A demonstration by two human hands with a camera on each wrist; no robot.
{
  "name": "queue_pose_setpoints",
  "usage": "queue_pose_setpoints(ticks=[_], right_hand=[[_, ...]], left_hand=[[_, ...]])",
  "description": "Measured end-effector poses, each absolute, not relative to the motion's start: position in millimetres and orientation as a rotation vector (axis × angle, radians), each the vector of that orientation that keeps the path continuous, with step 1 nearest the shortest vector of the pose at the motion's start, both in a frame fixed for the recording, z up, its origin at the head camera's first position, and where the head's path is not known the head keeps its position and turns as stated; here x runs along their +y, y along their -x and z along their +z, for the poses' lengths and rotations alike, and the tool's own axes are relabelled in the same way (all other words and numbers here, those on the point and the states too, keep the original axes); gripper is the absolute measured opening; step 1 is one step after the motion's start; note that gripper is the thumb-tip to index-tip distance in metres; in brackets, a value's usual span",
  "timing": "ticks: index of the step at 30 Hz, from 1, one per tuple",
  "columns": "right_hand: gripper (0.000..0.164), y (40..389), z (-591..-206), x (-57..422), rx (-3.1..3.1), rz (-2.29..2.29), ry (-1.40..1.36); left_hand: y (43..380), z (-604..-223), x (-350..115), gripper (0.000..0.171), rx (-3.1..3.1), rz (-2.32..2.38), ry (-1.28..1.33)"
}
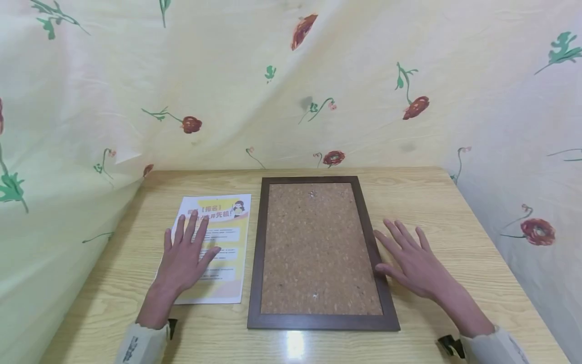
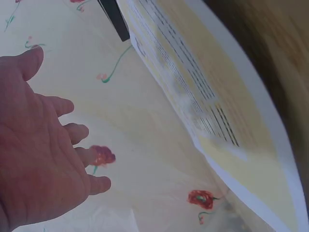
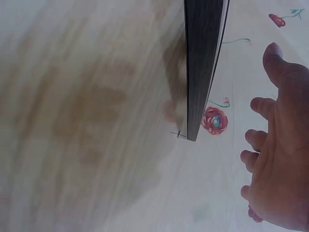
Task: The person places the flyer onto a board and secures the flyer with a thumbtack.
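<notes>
A printed paper poster (image 1: 227, 288) in yellow and white lies on the table, left of a cork board (image 1: 318, 247) with a dark brown frame. Over the poster hovers my left hand (image 1: 182, 260), fingers spread and palm down; the left wrist view shows a gap between that palm (image 2: 43, 159) and the sheet (image 2: 260, 125). My right hand (image 1: 416, 268) is beside the board's right edge, fingers extended, the thumb overlapping the frame in the head view. In the right wrist view the frame's dark side (image 3: 203, 63) stands apart from the hand (image 3: 285, 154). Neither hand holds anything.
The light wood table (image 1: 436, 202) ends at a floral cloth (image 1: 227, 76) hanging behind it and at both sides. Small shiny marks show on the cork near its top and bottom. A dark strap (image 1: 450, 346) sits at the right wrist.
</notes>
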State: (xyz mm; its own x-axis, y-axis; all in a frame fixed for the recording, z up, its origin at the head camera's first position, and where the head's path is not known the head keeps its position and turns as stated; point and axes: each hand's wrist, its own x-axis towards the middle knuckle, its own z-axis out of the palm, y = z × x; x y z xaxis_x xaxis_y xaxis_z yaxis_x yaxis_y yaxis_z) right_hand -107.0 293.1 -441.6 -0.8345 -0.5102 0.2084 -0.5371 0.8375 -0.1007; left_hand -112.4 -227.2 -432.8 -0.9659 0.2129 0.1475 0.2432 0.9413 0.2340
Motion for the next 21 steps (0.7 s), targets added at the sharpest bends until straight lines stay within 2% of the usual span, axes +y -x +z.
queue_pose_setpoints(ticks=[21], right_hand=[[0.076, 74, -446, 279, -2.928, 0.251, -0.777]], left_hand=[[109, -439, -260, 0.082, -3.069, -0.541, 0.147]])
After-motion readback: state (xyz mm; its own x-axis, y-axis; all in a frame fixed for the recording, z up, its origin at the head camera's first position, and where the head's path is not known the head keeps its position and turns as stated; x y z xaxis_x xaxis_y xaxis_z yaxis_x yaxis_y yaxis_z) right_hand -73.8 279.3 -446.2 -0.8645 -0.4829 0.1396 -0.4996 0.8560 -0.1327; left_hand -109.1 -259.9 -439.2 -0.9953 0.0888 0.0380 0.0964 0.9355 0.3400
